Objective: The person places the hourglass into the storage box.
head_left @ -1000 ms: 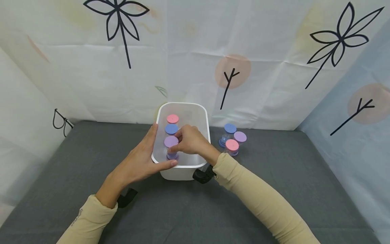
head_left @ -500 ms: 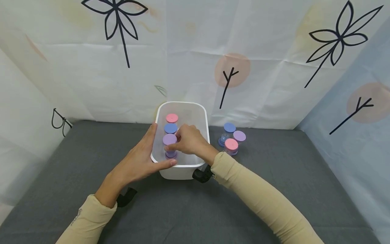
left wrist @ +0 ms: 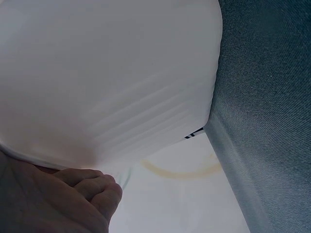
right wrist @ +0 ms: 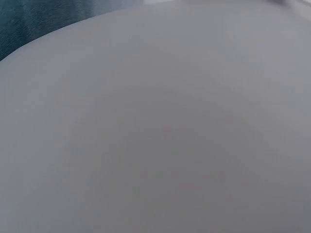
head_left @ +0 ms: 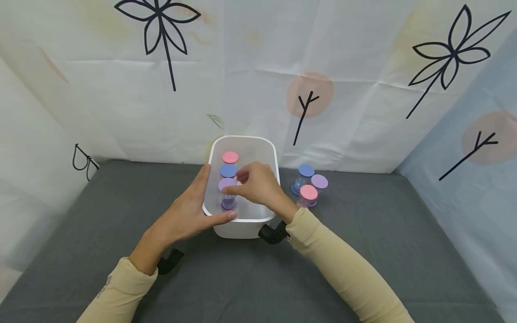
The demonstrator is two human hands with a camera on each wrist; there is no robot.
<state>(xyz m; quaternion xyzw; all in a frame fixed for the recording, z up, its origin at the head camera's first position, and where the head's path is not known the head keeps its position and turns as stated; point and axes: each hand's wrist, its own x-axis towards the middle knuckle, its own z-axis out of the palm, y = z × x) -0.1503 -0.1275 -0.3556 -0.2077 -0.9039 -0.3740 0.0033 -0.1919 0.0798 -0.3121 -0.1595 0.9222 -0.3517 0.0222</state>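
In the head view, a white bin (head_left: 216,229) stands on the grey table. A column of small clear cylinders with coloured end caps stands along its left side: pink (head_left: 230,157) at the back, blue (head_left: 228,170) in the middle, purple (head_left: 227,183) nearest. My left hand (head_left: 181,215) rests against the bin's left wall, fingers straight along it and thumb over the near rim. Over the bin, my right hand (head_left: 258,181) has its thumb across the purple cylinder's top, with its other fingers to the right, apart from the thumb. The left wrist view shows left fingers (left wrist: 99,191) beside the wall.
Right of the bin stand three more capped cylinders: blue (head_left: 305,170), purple (head_left: 319,181) and pink (head_left: 308,193). A patterned white cloth (head_left: 258,98) hangs behind the table. White surface fills nearly all of the right wrist view.
My right hand has risen slightly, its fingers moving away from the purple cylinder, which stays in place. My left hand keeps its place on the bin. The head view has shifted slightly.
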